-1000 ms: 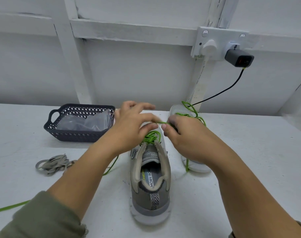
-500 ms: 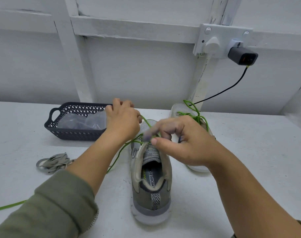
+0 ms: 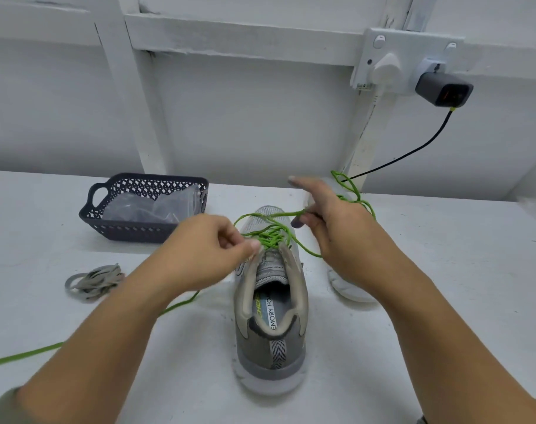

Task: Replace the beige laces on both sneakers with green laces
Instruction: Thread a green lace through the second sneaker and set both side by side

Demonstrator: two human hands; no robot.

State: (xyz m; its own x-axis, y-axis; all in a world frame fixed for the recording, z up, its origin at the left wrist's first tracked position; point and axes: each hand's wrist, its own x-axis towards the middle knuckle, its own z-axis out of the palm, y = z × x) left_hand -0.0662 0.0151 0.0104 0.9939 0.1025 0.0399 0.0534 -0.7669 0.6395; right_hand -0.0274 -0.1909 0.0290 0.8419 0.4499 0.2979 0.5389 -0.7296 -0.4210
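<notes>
The green lace (image 3: 271,237) was threaded in crossings over the upper eyelets of the grey sneaker (image 3: 269,359), which stood upright at the middle of the white table (image 3: 490,255), heel toward the person. One free end trailed left across the table, passing under the left forearm. The left hand (image 3: 205,249) had thumb and forefinger closed together at the top left eyelet. Motion blur obscured the contact, but it appeared to pinch the lace there. The right hand (image 3: 337,231) gripped a loop of the same lace in its curled fingers above the toe, forefinger extended. The second sneaker (image 3: 349,289) lay just beyond the right hand, largely hidden, with a second green lace (image 3: 354,191) bunched on it. The beige laces (image 3: 92,281) lay heaped to the left, near a dark basket (image 3: 129,232) holding a plastic bag (image 3: 150,206). A charger (image 3: 442,90) sat in the wall socket (image 3: 413,47)
</notes>
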